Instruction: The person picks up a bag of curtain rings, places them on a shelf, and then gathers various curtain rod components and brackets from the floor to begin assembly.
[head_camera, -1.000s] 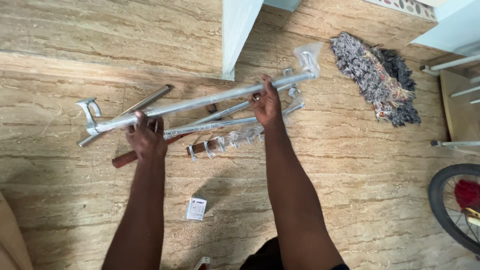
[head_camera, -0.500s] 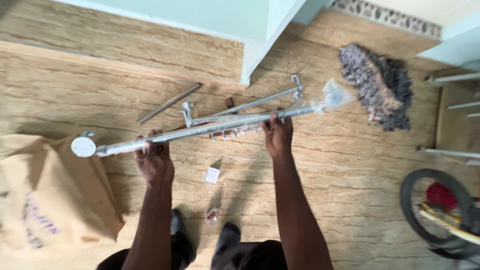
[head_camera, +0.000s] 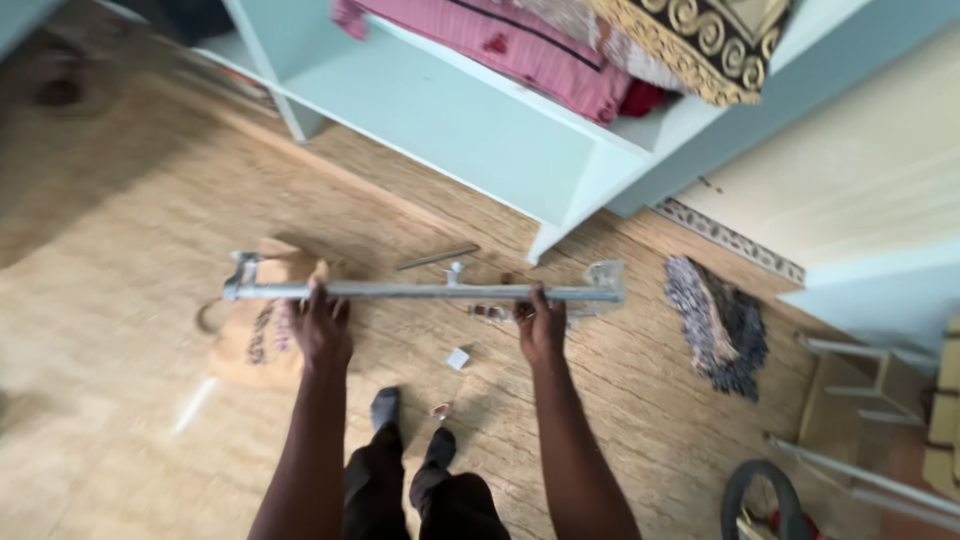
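We see a brown paper bag (head_camera: 262, 340) on the floor at left. The left hand (head_camera: 322, 330) and right hand (head_camera: 541, 326) each wrap a closed grip around the metal rod (head_camera: 420, 292) (held level, above the floor). Right lies a dark rag (head_camera: 718, 325).

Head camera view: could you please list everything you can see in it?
Metal rod: one, silver, level, held in both hands above the floor.
Loose metal bar: one, grey, on the floor beyond the rod.
Paper bag: one, tan, on the floor under the rod's left end.
Shelf unit: one, pale blue, top of view.
Folded cloth: pink and patterned, on the shelf.
Rag: one, dark, on the floor at right.
Wheel: one, black, bottom right.
Left hand: gripping the rod.
Right hand: gripping the rod.
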